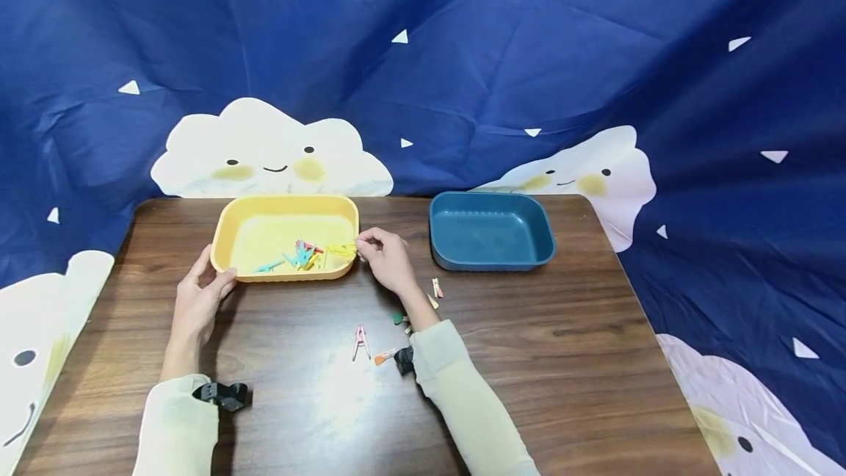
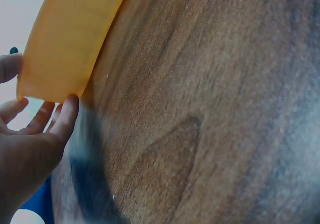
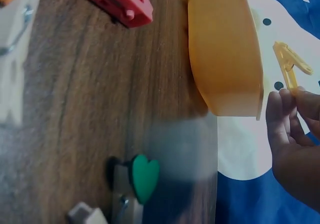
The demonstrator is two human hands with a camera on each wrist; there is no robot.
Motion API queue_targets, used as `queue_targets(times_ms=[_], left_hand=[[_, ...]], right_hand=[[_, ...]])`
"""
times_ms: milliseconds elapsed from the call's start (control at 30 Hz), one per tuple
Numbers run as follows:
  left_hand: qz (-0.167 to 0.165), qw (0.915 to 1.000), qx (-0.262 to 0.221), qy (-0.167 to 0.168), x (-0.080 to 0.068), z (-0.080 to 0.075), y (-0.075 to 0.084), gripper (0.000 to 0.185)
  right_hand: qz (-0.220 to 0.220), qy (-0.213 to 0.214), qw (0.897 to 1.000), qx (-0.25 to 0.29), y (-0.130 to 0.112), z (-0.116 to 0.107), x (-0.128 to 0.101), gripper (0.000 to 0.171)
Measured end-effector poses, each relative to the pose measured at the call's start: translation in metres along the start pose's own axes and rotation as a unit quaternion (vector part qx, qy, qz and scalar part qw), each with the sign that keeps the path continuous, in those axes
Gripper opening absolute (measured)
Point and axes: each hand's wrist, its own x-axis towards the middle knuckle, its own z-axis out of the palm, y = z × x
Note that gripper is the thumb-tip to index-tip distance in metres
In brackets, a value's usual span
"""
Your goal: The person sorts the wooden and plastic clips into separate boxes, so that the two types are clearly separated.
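Observation:
My left hand (image 1: 198,300) holds the yellow bin (image 1: 284,276) at its near left corner, with the thumb on the rim. The left wrist view has the fingers (image 2: 65,119) against the bin's end. At the bin's right rim, my right hand (image 1: 390,263) pinches a yellow clothespin (image 3: 289,66) by one end between thumb and fingertips. This clothespin points left over the bin's inside and stands above the rim in the right wrist view. A small heap of blue, yellow and red clothespins (image 1: 305,255) lies in the bin's near right part.
A dark blue bin (image 1: 489,267) stands at the back right. On the table between me and the bins lie a pink clothespin (image 1: 360,342), an orange-tipped one (image 1: 385,357), a green heart clip (image 3: 145,179) and several small wooden clips (image 1: 437,288). A printed curtain (image 1: 463,57) hangs behind the table.

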Motion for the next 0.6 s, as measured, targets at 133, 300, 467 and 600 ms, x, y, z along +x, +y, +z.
queue_targets(times_ms=[133,300,467,600], left_hand=[[-0.001,1.0000,0.003,0.001,0.001,-0.001,-0.001,0.080],[0.000,1.0000,0.003,0.001,0.000,0.000,0.000,0.079],[0.003,1.0000,0.001,0.000,-0.001,0.001,0.000,0.078],[0.003,1.0000,0.004,-0.001,0.000,0.000,0.000,0.078]], right_hand=[[-0.002,-0.004,1.000,-0.011,-0.003,0.003,0.005,0.013],[-0.004,-0.009,1.000,-0.027,-0.007,0.009,0.011,0.011],[-0.003,-0.012,0.998,-0.068,-0.013,0.018,0.016,0.010],[-0.002,-0.019,0.995,-0.095,-0.018,0.026,0.020,0.011]])
